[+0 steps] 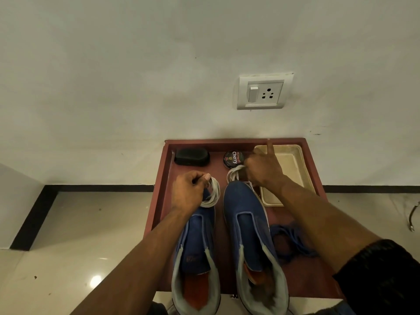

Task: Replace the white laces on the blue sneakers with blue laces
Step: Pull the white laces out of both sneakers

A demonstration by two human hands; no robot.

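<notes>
Gripping coiled white laces, your left hand (188,192) holds one bundle (212,193) over the left sneaker's (196,246) toe, and your right hand (264,168), index finger raised, pinches another (235,173) beyond the right sneaker (247,226). Blue laces (293,242) lie under your right forearm; a beige tray (293,160) sits just beyond that hand.

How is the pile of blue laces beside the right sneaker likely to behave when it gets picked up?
The blue laces lie in a loose tangle on the red tray, so they will probably come up floppy, with loops dangling. They look thin, so likely very light. Being tangled, they may lift as one clump and need shaking apart.
</notes>
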